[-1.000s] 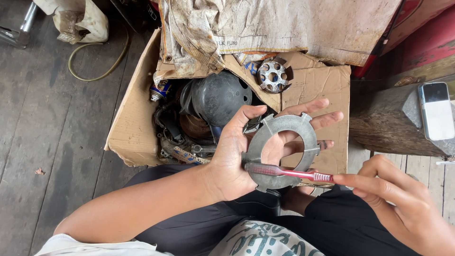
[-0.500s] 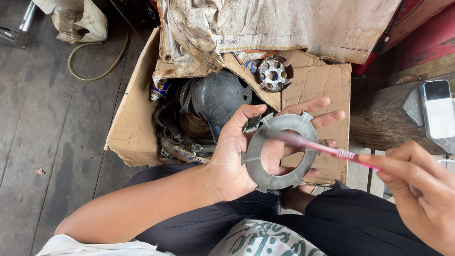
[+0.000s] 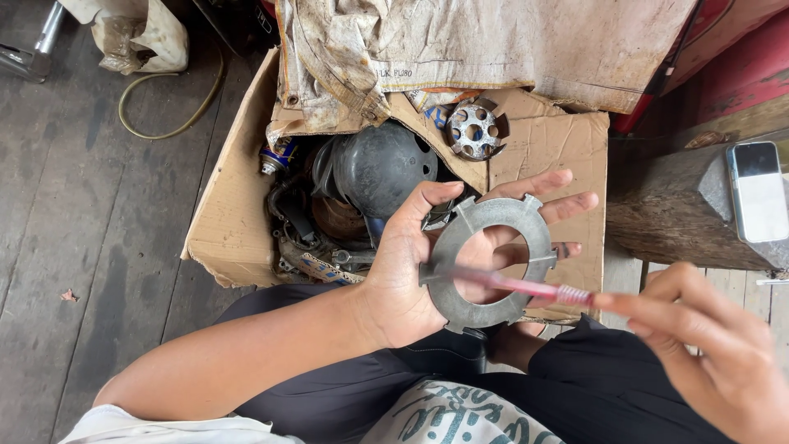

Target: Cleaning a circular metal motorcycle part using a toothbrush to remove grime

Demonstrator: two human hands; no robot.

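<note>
One cardboard box on grey plank floor, motor parts inside. One flat notched metal ring, face up, over the box's right flap, gripped by left hand. One pink toothbrush, long axis left-right, head left on ring, pinched by right hand.

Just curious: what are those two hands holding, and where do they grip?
The left hand cradles a flat metal ring on its palm, thumb on the rim. The right hand pinches a pink toothbrush by its handle end.
</note>
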